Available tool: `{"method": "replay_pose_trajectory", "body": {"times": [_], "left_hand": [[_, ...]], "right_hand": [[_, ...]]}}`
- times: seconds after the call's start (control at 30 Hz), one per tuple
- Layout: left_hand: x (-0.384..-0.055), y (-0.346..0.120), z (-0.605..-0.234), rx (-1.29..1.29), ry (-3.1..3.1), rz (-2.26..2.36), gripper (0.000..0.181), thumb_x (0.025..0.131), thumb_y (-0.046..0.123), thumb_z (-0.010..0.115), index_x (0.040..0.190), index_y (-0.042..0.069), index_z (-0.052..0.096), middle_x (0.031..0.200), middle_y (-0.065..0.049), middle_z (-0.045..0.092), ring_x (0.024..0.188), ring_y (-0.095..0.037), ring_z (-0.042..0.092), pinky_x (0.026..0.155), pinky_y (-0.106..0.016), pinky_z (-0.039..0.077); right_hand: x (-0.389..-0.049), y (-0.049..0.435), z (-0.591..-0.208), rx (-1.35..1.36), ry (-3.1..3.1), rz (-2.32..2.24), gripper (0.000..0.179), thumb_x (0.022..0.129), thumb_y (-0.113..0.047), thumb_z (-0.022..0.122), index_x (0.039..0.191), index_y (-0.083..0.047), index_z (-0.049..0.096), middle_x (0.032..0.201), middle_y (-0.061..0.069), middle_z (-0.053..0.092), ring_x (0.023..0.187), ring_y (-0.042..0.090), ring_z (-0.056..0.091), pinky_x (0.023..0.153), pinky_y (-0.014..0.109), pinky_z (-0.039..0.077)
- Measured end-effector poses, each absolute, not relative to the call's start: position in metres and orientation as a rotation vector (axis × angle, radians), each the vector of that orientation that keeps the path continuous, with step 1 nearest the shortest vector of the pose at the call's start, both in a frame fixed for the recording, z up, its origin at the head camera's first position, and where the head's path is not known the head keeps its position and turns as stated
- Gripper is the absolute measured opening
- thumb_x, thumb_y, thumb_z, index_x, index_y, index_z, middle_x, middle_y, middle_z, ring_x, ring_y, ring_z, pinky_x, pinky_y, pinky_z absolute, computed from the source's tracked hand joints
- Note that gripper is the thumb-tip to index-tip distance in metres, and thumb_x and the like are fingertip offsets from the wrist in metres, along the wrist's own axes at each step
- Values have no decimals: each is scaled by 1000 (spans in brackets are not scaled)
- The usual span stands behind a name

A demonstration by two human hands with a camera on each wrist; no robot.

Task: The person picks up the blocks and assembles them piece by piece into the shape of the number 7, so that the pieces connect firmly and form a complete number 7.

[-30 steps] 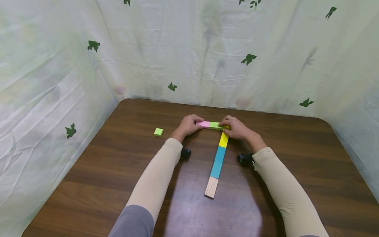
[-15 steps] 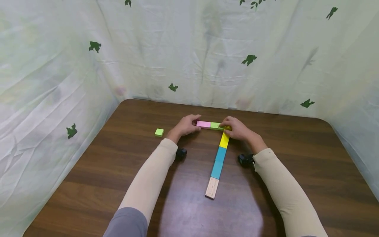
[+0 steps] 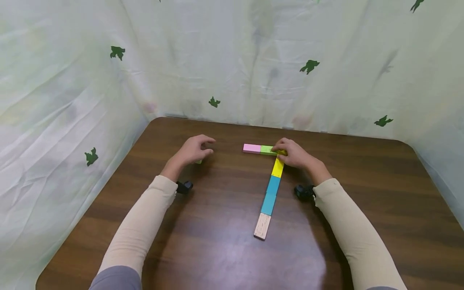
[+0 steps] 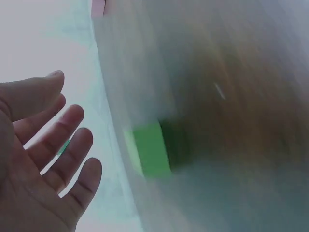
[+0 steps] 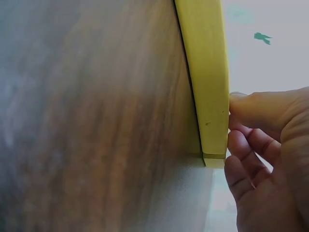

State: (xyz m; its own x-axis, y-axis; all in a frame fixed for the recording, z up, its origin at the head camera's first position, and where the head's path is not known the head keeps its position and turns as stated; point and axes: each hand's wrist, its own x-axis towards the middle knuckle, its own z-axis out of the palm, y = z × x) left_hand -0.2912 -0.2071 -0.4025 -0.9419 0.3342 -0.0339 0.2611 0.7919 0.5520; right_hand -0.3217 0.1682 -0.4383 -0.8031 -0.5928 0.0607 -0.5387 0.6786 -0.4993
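Observation:
My left hand (image 3: 193, 149) is off the row of blocks, its fingers loosely spread and nothing between them. Just beneath it lies a small green block (image 4: 152, 151), mostly covered by the hand in the head view. At the corner of the block line, my right hand (image 3: 295, 153) pinches a yellow block (image 5: 205, 82) with thumb and fingertips; its far end is partly hidden by the fingers. Left of that hand run a longer green block (image 3: 267, 150) and a pink block (image 3: 251, 148), end to end.
From the corner toward the near side run two blue blocks (image 3: 268, 204), then a plain wood-coloured block (image 3: 262, 226). All lie flat on the brown table (image 3: 217, 241). A pale curtain (image 3: 232, 60) with green bird shapes hangs along the back and sides.
My left hand has let go of the pink block's end and moved left, over the small green block. The right hand stays at the corner. The head view has shifted slightly.

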Motion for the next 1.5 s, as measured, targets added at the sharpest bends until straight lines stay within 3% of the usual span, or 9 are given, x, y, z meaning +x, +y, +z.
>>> {"method": "replay_pose_trajectory", "body": {"times": [0.13,0.37,0.6,0.9,1.13,1.5], "left_hand": [[-288,-225,-403,443,2863,837,46,96,14,62,140,3,55,143,-19,54,128,-40,52,105,-55,44],[-283,-238,-410,415,2845,790,49,92,11,64,140,5,54,138,-19,57,110,-35,53,97,-52,45],[-284,-241,-418,415,2802,759,49,93,14,65,140,6,55,144,-20,54,126,-37,53,103,-53,44],[-285,-248,-421,444,2786,748,50,91,15,68,139,7,57,142,-19,55,118,-34,53,98,-49,44],[-287,-248,-423,410,2800,727,39,92,12,66,131,6,63,127,-19,62,102,-30,53,87,-43,46],[-286,-243,-425,380,2839,754,38,93,10,66,130,5,64,129,-18,62,103,-30,55,89,-44,47]], "right_hand": [[-323,172,-437,-939,2781,-762,33,93,-3,57,126,-1,66,125,20,55,115,36,51,102,53,44],[-321,171,-438,-931,2774,-775,33,94,-3,56,126,-1,66,125,20,55,114,36,52,100,52,46],[-321,169,-436,-923,2776,-779,34,94,-3,56,126,-2,66,126,19,55,114,35,52,100,52,46],[-319,169,-435,-930,2786,-762,34,94,-3,56,125,-1,66,124,19,55,112,35,52,99,51,46],[-320,169,-439,-950,2782,-763,34,94,-2,56,126,-1,66,124,20,56,112,35,54,98,51,47],[-318,170,-436,-931,2792,-769,34,94,-2,56,126,-1,66,124,20,56,113,35,53,99,51,47]]}}
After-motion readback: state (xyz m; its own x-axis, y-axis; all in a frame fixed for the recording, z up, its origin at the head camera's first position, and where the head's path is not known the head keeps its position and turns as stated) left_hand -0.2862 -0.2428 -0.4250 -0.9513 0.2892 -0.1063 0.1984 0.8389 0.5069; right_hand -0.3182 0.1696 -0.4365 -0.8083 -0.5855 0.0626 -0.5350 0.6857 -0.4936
